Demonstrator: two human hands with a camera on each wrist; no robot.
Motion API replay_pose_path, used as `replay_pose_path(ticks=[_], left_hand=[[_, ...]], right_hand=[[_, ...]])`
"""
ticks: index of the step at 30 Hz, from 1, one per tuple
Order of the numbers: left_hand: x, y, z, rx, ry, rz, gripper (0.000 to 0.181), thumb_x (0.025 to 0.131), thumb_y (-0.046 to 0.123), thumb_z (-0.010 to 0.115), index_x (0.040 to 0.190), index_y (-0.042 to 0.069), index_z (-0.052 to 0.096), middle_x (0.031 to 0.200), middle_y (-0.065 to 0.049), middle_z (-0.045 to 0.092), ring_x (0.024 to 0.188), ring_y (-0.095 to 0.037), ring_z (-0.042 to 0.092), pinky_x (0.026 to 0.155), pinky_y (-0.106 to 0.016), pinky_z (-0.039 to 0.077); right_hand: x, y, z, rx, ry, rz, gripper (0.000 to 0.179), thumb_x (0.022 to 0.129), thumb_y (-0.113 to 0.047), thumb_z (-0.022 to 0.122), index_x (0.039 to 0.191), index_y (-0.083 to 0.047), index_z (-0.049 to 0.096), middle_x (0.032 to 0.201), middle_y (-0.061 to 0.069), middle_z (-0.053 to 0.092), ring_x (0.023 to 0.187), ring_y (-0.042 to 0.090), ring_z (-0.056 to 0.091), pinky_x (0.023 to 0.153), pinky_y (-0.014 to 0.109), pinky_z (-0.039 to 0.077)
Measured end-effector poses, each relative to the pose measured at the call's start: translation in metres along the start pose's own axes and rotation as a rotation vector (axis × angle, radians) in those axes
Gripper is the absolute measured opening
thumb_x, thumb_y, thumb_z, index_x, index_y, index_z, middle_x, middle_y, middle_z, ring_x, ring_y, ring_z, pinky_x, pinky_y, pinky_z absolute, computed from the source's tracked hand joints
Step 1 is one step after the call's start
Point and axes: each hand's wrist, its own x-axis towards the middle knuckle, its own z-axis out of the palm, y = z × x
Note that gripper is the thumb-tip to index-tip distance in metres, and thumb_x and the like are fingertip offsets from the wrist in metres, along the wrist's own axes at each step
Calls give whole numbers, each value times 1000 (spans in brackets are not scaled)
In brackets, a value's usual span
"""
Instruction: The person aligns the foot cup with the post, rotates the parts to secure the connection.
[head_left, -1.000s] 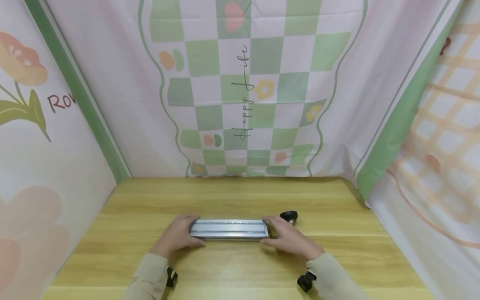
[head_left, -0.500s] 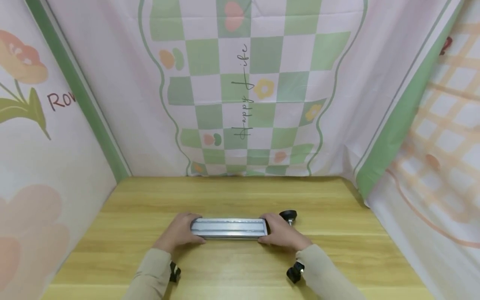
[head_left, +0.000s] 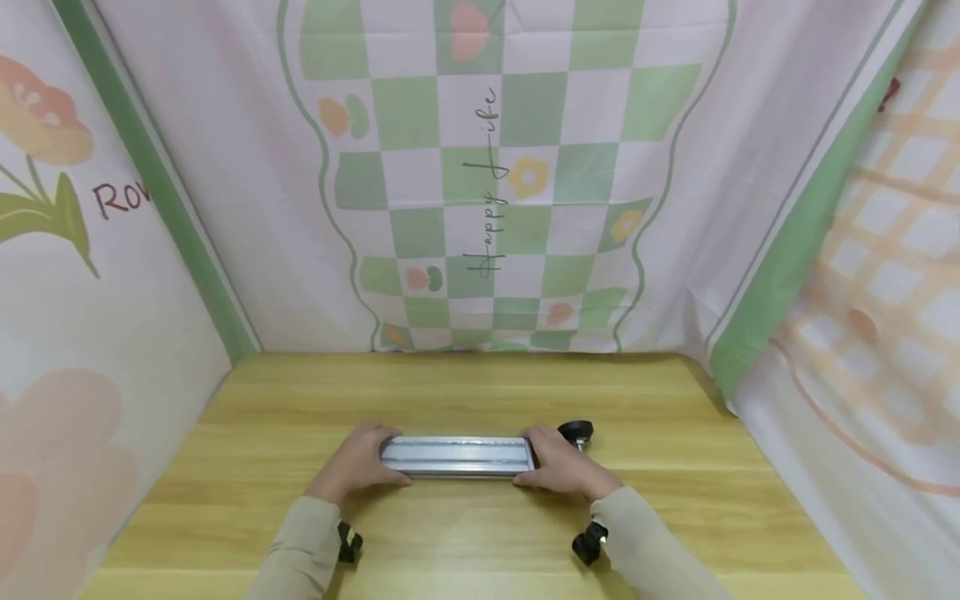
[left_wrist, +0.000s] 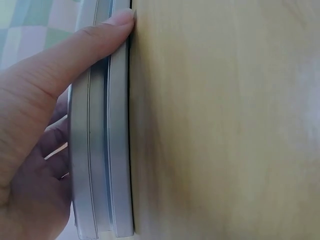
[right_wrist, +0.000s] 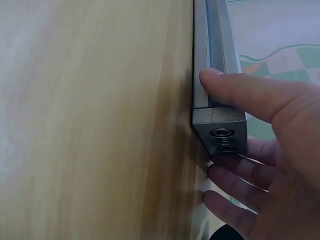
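Observation:
A silver aluminium profile bar (head_left: 457, 456) with grooves lies crosswise on the wooden table (head_left: 465, 533). My left hand (head_left: 354, 462) grips its left end; in the left wrist view the thumb lies across the grooved side, with the fingers behind. At the other end, my right hand (head_left: 561, 463) holds the bar between thumb and fingers. The right wrist view shows the bar's dark end plate (right_wrist: 220, 132) with two round screw holes. Just behind the right hand sits a black levelling foot (head_left: 576, 431) with a metal stem, partly hidden by that hand.
A printed cloth curtain (head_left: 487, 208) hangs along the table's back edge. More cloth hangs at the left side (head_left: 112, 317) and right side (head_left: 847, 375). Black wrist cameras (head_left: 589, 543) sit under both forearms.
My right hand has shifted a little left and closed in on the bar's right end. The left hand and bar have barely moved. Over the last half second almost everything stays still.

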Motion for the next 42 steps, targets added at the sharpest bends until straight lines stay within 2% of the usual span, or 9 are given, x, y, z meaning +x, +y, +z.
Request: replay_pose_path(ticks=[10,16,23,27,32,36,42], left_hand=[[0,4,-2,-18,-15,-16,78,60,40,97,121,1,68,118,-14,65,107,-30,59,96,-49,51],[1,8,-3,-15,-19,4,80,62,43,96,124,1,67,120,-14,65,109,-31,60,98,-48,52],[0,14,-5,-26,-24,-2,81,63,42,95,127,1,65,127,-17,63,115,-34,59,102,-51,49],[1,15,-6,-24,-9,-12,83,63,41,96,128,1,64,130,-19,61,118,-36,58,104,-51,47],[1,16,-6,-23,1,-13,82,62,39,96,128,1,65,130,-18,61,118,-35,58,105,-51,47],[1,17,-8,-48,6,-14,81,63,38,96,128,1,65,128,-17,62,115,-32,59,103,-49,49],[2,20,-12,-85,26,-5,80,64,38,96,128,1,65,124,-15,64,111,-30,61,101,-48,50]], right_hand=[[-2,-3,-7,59,-25,13,64,85,-30,83,130,3,51,120,11,56,106,24,54,92,48,48],[-4,-3,-14,96,-36,33,69,86,-32,82,135,3,48,115,7,59,101,20,58,87,46,51],[-9,-5,-25,166,-43,-1,69,89,-33,80,138,1,46,115,5,59,97,16,60,80,40,54],[-10,-8,-30,225,-27,-23,64,88,-29,80,136,0,48,117,6,59,100,20,60,82,41,54],[-10,-12,-35,240,2,-52,62,87,-26,82,133,-1,51,116,5,60,103,21,59,85,42,54],[-11,-17,-42,257,30,-76,61,84,-28,84,130,-3,52,111,1,62,100,19,60,82,39,55],[-13,-23,-53,261,91,-93,66,82,-34,86,131,-6,52,110,-1,61,99,18,61,82,41,56]])
